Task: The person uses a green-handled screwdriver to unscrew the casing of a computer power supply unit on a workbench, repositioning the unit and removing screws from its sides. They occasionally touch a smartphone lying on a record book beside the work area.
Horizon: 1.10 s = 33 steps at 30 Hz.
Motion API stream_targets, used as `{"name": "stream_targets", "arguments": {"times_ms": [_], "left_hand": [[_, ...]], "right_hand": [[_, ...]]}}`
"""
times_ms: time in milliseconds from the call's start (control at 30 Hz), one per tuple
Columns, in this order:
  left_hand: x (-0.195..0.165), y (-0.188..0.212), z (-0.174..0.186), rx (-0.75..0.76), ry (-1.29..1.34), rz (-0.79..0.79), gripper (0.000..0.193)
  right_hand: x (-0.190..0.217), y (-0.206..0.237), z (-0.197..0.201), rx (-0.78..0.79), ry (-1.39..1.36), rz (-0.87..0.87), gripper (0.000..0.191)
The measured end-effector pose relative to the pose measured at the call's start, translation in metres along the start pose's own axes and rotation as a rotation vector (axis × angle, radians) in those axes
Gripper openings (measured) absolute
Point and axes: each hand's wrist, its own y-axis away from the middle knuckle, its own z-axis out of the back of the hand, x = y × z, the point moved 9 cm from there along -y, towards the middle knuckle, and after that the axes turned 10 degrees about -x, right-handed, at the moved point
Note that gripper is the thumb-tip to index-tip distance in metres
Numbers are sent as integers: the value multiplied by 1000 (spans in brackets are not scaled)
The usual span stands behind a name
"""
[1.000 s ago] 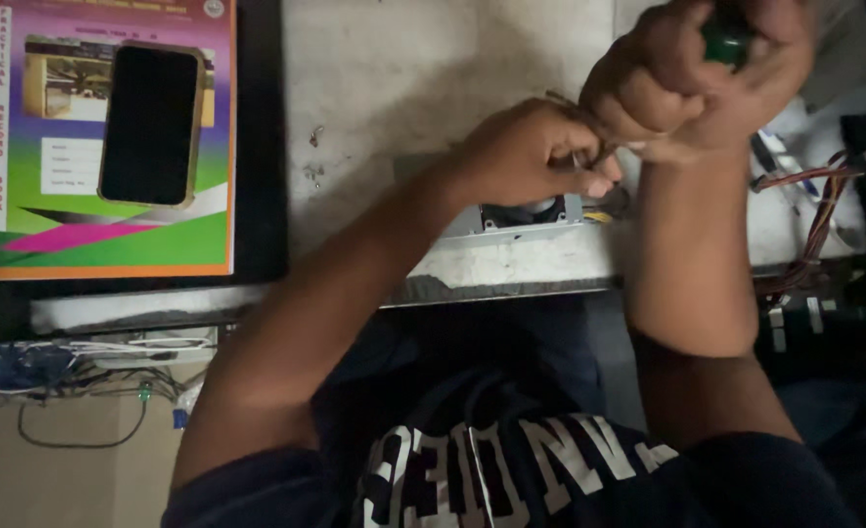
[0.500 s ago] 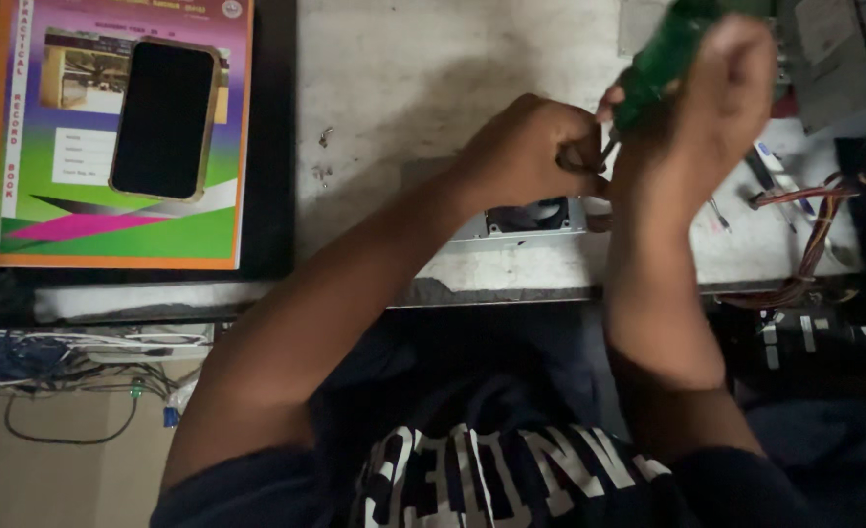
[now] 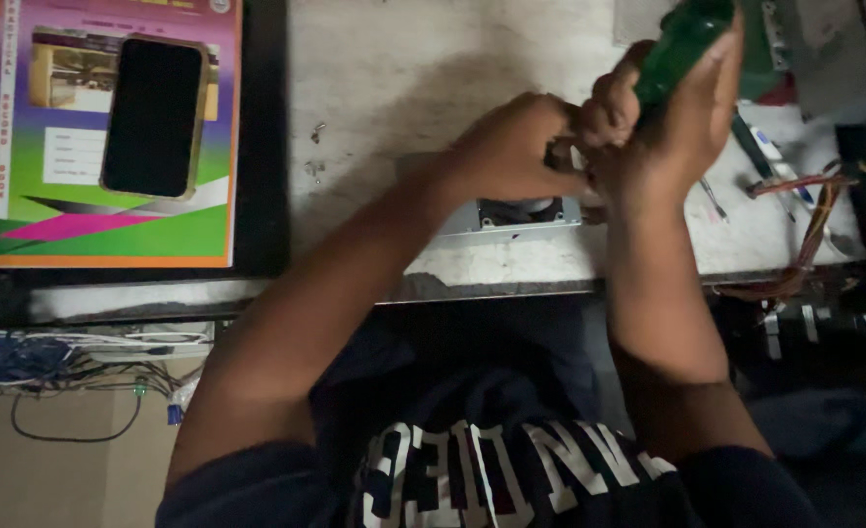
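Right hand (image 3: 669,122) wraps closed around a green screwdriver handle (image 3: 679,44); the shaft and tip are hidden behind the fingers. Left hand (image 3: 516,147) is curled shut just beside it, pinching something too small and too covered to identify. Under both hands lies a grey metal unit (image 3: 511,217) near the table (image 3: 423,68) edge, mostly covered. A phone (image 3: 152,117) rests on a colourful book (image 3: 110,220), well apart. Coloured wires (image 3: 804,196) at right run out of view.
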Motion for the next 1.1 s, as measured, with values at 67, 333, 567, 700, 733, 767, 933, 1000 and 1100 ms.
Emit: {"name": "stream_targets", "arguments": {"times_ms": [67,333,567,700,733,767,933,1000,1100], "left_hand": [[-6,2,2,-11,107,-96,23],[-5,2,1,-84,109,-73,29],[-21,4,4,-89,-15,-83,29],[-19,6,0,11,105,-80,20],[-19,6,-1,28,161,-98,18],[-19,5,-2,46,218,-117,16],[-8,3,-3,19,295,-116,14],[-6,3,-2,-7,403,-81,18],[-6,6,1,-33,446,-54,21]], "right_hand": [[0,-2,-1,38,-7,-12,38],[30,13,-14,95,277,233,48],[64,40,-21,80,854,622,33],[64,38,-11,64,861,532,35],[63,36,-9,47,808,488,36],[62,34,-8,29,754,444,37],[59,33,-13,7,681,282,37],[63,40,-29,150,747,356,39],[67,47,-37,224,859,471,40]]}}
